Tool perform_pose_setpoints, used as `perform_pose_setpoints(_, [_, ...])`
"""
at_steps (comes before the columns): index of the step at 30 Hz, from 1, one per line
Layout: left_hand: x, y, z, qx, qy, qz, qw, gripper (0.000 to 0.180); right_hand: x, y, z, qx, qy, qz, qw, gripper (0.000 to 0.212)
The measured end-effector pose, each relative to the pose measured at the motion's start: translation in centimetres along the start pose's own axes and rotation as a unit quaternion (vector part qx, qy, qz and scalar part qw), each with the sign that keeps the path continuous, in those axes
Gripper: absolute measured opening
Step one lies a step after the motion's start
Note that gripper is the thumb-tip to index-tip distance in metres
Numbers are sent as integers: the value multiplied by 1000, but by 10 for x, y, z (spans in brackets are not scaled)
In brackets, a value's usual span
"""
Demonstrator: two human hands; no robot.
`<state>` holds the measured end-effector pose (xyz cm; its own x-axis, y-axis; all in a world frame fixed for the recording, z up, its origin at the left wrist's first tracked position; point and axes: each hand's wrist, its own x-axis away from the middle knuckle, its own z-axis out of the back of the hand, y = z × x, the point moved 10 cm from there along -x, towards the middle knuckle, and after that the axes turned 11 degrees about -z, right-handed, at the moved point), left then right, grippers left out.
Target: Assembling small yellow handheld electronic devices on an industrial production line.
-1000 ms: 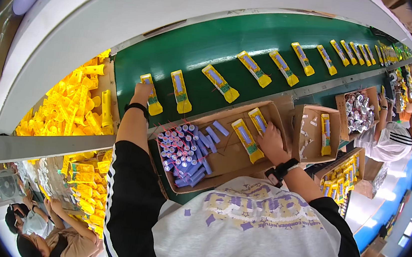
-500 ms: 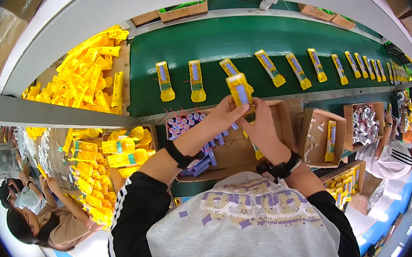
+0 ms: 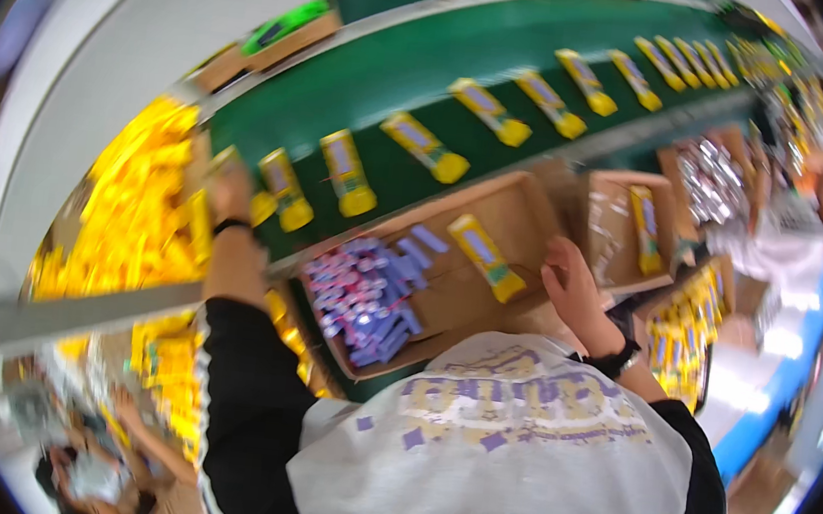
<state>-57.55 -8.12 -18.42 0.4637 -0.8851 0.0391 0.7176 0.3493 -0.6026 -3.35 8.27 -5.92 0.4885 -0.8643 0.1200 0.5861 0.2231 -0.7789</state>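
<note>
From far away I see a bright room, but everything looks smeary, the left hand (image 3: 230, 193) more than the right hand (image 3: 571, 282), with white shine on the floor (image 3: 773, 345) right of the right hand and a bendy white beam (image 3: 133, 47) beyond the left.

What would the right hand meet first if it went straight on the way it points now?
The right hand would probably meet the large cardboard box near its far-right corner, though depth is unclear.
</note>
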Motion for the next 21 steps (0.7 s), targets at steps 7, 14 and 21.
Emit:
perform_pose_setpoints(7, [19,-14,-183,39,-212,-67,974,25,-2,108,157,88,317,-108,938,29])
perform_pose_setpoints(14, [50,-62,-161,448,-185,287,827,50,-41,175,151,327,138,-312,881,60])
perform_pose_setpoints(21, [55,-42,142,389,149,247,875,51,-50,161,223,181,350,-133,909,35])
